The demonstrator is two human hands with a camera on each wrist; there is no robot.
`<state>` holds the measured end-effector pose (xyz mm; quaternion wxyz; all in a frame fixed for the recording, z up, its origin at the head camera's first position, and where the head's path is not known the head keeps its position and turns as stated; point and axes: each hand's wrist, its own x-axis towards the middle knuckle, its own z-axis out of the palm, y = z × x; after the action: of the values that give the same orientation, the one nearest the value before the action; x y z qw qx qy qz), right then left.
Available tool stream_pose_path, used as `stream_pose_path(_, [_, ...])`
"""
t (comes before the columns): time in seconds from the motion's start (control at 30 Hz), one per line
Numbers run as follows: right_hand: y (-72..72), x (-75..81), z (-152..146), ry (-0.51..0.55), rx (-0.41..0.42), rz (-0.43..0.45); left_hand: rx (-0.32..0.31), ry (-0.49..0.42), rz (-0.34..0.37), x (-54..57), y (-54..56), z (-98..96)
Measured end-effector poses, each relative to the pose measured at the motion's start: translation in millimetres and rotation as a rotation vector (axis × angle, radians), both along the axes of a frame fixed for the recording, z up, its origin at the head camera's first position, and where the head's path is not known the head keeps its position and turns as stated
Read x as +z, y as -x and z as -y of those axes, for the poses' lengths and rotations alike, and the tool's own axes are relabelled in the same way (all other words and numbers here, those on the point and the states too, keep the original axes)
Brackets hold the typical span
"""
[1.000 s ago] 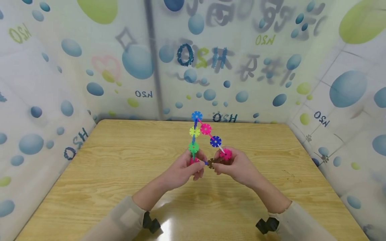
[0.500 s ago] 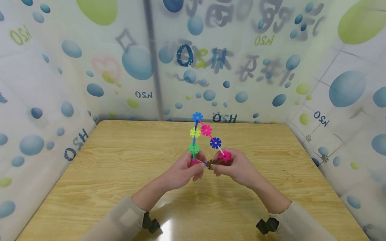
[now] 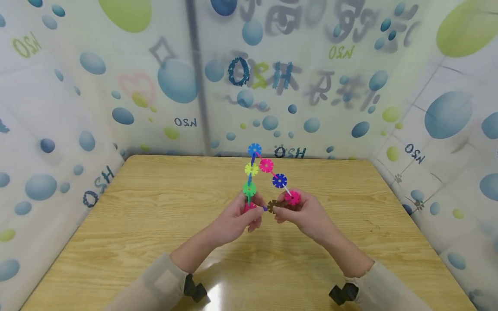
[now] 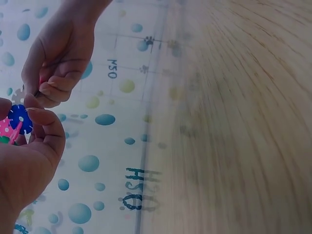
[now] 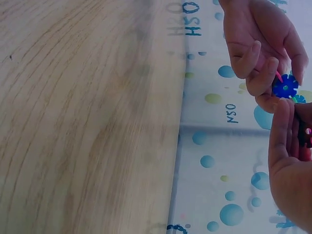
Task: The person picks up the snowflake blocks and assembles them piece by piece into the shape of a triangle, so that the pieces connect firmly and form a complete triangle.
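Observation:
A chain of notched plastic snowflake discs stands up between the two hands in a narrow triangle. At its peak is a light blue disc (image 3: 254, 150). Down the left side run a yellow disc (image 3: 251, 169) and a green disc (image 3: 249, 188), ending at a pink disc in my left hand (image 3: 235, 220). Those fingers also pinch a dark blue disc (image 4: 20, 120), seen edge-on from the head. The right side passes a pink disc (image 3: 266, 165) and a dark blue disc (image 3: 279, 180) to another pink disc (image 3: 292, 198). My right hand (image 3: 307, 216) pinches a brown disc (image 3: 272, 206) facing the left hand's blue one.
Beneath the hands lies a wood-grain table (image 3: 155, 194). Printed cloth walls (image 3: 155, 112) with blue and green dots enclose its back and sides. Black blocks (image 3: 196, 288) are fastened at both sleeve cuffs.
The right hand has risen slightly, carrying the brown disc up and a little off the blue disc's edge. The chain's right side shifted up with it. The left hand has stayed nearly still.

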<state>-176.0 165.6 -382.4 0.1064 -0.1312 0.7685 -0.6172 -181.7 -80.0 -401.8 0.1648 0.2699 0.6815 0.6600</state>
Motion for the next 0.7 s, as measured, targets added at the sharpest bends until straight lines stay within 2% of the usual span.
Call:
stream_pose_path(0.27, [-0.3,-2.0,4.2,0.053,-0.023,0.019,-0.004,-0.006,0.002,1.9,-0.9,-3.1])
stream_pose_path(0.5, [-1.8,-6.6,7.5,0.092,-0.040,0.058,-0.047,-0.057,-0.031,0.6,0.3,-6.6])
stream_pose_path(0.7, [-3.3,-8.5,8.6,0.084,-0.048,0.044,-0.047,-0.040,-0.019,2.1,1.7,-6.5])
